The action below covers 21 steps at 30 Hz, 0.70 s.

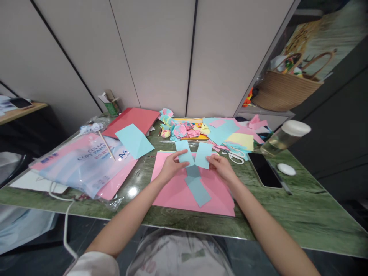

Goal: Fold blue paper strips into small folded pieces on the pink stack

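My left hand pinches a light blue paper rectangle between thumb and fingers. In my right hand is a second light blue paper piece, gripped at its right edge. The two pieces are held up side by side, tilted into a V, with their lower ends close together; I cannot tell whether they are joined. Below them a darker-looking blue paper strip lies on a stack of pink paper, at the middle of the green table.
Left are a bag of colour copy paper, a wooden stick, a blue sheet and a red folder. Behind lie crumpled paper flowers and scraps. White-handled scissors, a phone and a bottle are right.
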Motion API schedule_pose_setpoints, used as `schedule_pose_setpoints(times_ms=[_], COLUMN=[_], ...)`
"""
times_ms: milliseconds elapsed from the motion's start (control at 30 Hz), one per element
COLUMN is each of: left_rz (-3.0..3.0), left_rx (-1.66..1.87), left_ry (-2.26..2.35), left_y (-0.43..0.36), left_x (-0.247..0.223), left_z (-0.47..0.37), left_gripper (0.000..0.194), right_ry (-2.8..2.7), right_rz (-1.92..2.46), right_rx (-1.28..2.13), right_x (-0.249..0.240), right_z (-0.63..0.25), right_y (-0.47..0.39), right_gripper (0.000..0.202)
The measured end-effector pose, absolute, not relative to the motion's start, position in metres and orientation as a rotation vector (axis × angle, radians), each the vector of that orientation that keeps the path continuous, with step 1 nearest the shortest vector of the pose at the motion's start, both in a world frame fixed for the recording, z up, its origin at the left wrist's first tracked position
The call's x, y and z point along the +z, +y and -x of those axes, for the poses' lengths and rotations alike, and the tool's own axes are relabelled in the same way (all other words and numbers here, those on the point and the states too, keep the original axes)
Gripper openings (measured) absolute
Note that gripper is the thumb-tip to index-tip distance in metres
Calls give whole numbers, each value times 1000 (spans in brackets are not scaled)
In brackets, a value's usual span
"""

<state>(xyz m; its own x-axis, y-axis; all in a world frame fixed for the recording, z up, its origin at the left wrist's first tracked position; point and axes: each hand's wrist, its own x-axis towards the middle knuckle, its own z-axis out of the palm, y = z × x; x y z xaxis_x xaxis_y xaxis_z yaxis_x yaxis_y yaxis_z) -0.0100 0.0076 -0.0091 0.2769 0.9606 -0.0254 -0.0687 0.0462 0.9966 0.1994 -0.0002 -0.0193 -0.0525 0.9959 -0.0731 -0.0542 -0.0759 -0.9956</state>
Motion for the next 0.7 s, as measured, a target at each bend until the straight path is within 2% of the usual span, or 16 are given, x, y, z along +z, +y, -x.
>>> schedule_pose_setpoints(times_ms=[300,500,633,700], left_rz=[-1322,-1342,-1350,-1396], left_rx=[1046,1038,919,790], left_ry=[1028,973,938,922], left_y=[9,10,6,4], left_x=[-6,-7,-6,-6], left_z=[13,15,14,14], left_gripper=[54,54,57,59], right_ry=[-1160,-1336,-1556,-1708], right_rz=[1237,1347,1427,1525], right_rx=[1276,1375,1433,1354], right_x=[-21,-5,-6,-9], right_z=[-207,-234,-232,-228], right_y=[3,4,-1,-1], right_gripper=[34,34,35,37])
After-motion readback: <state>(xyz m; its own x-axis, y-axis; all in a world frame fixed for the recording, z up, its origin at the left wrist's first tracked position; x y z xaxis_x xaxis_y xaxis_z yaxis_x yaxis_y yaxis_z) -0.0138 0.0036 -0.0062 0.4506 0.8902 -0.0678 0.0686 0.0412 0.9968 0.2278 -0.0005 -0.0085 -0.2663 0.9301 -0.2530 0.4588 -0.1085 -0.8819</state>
